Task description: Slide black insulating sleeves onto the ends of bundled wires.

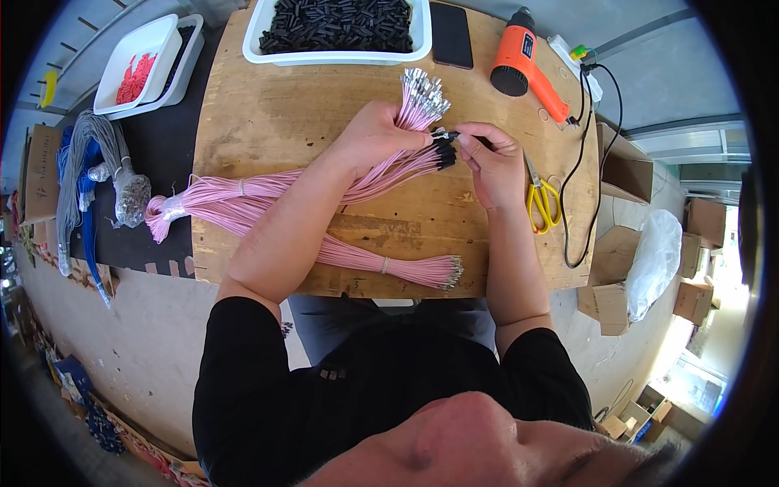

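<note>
My left hand [375,136] is closed round a bundle of pink wires [284,180] whose bare metal terminals [422,91] fan out beyond the fingers. Just right of its fingertips, several wire ends in the bundle wear black sleeves [445,154]. My right hand [493,162] pinches a short black sleeve [480,141] at the tip of one wire terminal [441,133]. The fingertips of both hands are close together there. Nearer to me on the wooden table [381,230] lies another branch of pink wires [389,266], tied, with metal ends.
A white tray of black sleeves [341,32] stands at the back beside a dark phone [452,36]. On the right lie an orange heat gun [523,65], a black cord [601,162] and yellow-handled scissors [542,203]. Grey wire bundles [93,154] and white trays [138,65] are at left.
</note>
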The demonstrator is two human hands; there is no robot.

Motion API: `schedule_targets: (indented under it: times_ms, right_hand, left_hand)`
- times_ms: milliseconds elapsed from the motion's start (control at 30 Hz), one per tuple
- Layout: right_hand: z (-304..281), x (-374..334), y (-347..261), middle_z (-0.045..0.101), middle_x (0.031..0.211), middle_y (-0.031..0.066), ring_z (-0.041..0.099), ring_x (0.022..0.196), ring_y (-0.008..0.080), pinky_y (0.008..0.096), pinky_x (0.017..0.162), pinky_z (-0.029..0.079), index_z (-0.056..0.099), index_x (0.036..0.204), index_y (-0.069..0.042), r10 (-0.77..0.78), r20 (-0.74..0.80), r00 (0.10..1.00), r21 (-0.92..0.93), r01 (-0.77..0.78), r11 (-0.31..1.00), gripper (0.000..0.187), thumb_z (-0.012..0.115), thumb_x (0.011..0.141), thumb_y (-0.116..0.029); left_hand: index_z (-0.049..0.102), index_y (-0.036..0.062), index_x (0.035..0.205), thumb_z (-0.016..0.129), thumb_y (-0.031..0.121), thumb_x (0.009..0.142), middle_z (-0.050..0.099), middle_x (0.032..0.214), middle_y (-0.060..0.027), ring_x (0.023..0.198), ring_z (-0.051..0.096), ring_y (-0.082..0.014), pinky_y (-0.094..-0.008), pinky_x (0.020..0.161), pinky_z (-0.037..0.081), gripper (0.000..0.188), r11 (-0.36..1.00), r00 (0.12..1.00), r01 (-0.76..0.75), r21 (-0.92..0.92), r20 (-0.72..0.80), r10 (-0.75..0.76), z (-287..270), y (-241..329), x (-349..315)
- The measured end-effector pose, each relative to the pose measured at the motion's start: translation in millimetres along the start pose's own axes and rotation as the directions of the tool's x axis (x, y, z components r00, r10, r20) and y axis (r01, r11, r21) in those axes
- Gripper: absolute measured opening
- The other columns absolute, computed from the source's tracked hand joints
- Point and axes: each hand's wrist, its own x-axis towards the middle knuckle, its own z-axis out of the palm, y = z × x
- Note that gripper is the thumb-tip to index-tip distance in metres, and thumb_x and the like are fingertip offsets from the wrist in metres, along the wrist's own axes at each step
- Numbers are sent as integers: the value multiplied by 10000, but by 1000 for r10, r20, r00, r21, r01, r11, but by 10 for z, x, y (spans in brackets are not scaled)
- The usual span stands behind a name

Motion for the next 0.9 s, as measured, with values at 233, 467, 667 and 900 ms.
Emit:
schedule_targets:
  times_ms: [233,467,667,900]
  right_hand:
    - [36,-7,-10,674,878,16,547,710,60,177,592,404,727,1083,3,-4,27,1000,-15,5,1000,204,690,888,50]
    - [-63,67,-30,646,866,30,488,634,69,191,527,336,672,1130,32,110,76,991,161,-121,979,201,631,975,-89]
    - [-66,66,13,651,858,56,449,596,72,187,499,307,651,1046,22,223,129,966,287,-252,924,167,607,999,-132]
    - [-48,65,25,657,866,47,452,597,66,185,501,314,654,1045,4,213,158,964,276,-251,928,147,613,995,-129]
  left_hand:
    - [713,-30,963,781,90,823,698,834,-53,727,625,-104,-266,661,491,196,999,1000,20,-31,-7,-20,5,-2,-4]
    - [718,-23,976,798,91,818,696,849,-42,736,612,-98,-267,670,494,211,1000,1000,23,2,-7,-23,8,50,-14]
    - [726,-17,981,813,85,808,702,865,-39,748,606,-91,-264,676,494,219,1000,1000,26,17,-7,-26,6,4,8]
    - [735,-7,982,826,87,794,707,868,-29,758,604,-90,-265,693,494,229,998,1000,28,53,0,-28,10,39,-7]
